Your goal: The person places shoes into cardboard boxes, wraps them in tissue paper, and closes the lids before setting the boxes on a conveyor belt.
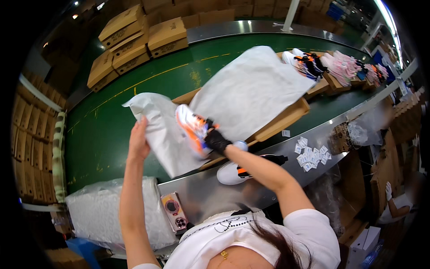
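Observation:
My left hand (pixel 139 140), bare, pinches the edge of a white sheet of wrapping paper (pixel 251 94). The sheet spreads over an open brown shoebox (pixel 286 119) on the green belt. My right hand (pixel 217 141), in a black glove, grips a white and orange sneaker (pixel 190 125) lying on the paper's left part. A second sneaker (pixel 230 174), white with black and orange, rests on the metal ledge below my right forearm, which partly hides it.
Small white packets (pixel 311 155) lie piled on the ledge. Closed shoeboxes (pixel 166 36) are stacked across the green belt (pixel 116 121). More sneakers (pixel 340 67) sit on boxes farther right. A phone (pixel 174 210) lies beside a plastic-wrapped white stack (pixel 112 210). A co-worker's gloved hand (pixel 388 190) shows at right.

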The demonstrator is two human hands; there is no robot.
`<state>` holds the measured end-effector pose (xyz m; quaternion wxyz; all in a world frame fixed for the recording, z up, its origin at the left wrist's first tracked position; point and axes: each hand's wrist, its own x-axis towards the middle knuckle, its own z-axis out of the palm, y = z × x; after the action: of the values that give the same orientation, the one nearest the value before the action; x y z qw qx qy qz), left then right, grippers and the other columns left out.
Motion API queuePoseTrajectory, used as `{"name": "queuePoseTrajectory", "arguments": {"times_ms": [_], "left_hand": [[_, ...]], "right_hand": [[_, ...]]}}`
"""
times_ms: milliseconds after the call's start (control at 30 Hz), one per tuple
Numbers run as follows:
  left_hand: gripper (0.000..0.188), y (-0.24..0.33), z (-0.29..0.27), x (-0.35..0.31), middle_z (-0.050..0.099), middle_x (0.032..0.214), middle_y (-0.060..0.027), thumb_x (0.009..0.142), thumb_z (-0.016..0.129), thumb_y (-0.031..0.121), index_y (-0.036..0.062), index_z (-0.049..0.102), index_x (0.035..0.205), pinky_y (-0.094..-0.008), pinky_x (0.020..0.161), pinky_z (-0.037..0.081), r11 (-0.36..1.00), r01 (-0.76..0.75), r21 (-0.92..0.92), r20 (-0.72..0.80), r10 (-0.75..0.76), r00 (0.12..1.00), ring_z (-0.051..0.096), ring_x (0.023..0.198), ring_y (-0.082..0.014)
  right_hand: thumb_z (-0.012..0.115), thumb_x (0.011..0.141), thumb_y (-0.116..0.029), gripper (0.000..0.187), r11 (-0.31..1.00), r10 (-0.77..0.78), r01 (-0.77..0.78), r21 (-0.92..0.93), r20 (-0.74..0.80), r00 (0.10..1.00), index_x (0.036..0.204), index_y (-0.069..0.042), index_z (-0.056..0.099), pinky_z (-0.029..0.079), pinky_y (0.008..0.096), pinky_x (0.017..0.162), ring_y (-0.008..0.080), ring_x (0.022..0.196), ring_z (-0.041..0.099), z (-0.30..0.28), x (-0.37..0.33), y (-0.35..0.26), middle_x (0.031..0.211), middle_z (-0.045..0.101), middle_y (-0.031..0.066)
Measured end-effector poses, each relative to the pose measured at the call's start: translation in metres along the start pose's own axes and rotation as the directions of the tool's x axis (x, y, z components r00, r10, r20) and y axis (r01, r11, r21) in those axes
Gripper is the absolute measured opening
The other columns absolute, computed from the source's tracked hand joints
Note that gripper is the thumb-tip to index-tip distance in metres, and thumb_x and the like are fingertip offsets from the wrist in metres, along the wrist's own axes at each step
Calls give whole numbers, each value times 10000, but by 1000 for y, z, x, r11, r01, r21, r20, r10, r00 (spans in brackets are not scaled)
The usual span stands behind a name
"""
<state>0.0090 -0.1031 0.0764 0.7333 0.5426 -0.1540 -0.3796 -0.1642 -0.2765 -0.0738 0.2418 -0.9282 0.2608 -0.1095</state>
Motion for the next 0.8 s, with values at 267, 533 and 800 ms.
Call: {"name": "queuePoseTrajectory", "arguments": {"times_ms": [267, 533, 800], "left_hand": [[410, -113, 20, 20, 484, 1175, -147, 857, 511, 303, 27, 471, 1158, -341, 772, 454, 656, -237, 717, 193, 140, 971, 550, 962, -257], [604, -157, 10, 8, 332, 1304, -206, 703, 604, 457, 69, 513, 1157, -584, 970, 135, -495, -331, 803, 378, -7, 926, 246, 1233, -360], [413, -128, 53, -44, 569, 799, -133, 654, 710, 350, 10, 562, 836, -339, 633, 459, 403, -551, 731, 493, 248, 834, 577, 729, -270]], "right_hand": [[516, 753, -213, 242, 999, 10, -27, 26, 497, 868, 964, -96, 522, 318, 492, 856, 253, 1038, 473, -63, -52, -56, 1044, 527, 174], [549, 769, -44, 167, 997, -66, 39, -62, -521, 851, 934, -18, 565, 429, 336, 823, 286, 921, 555, -133, -135, 47, 1009, 571, 141], [595, 789, -261, 453, 86, 441, -530, 844, 445, 780, 1177, -80, 447, 465, 332, 552, 195, 675, 553, -118, -245, 164, 956, 575, 71]]}}
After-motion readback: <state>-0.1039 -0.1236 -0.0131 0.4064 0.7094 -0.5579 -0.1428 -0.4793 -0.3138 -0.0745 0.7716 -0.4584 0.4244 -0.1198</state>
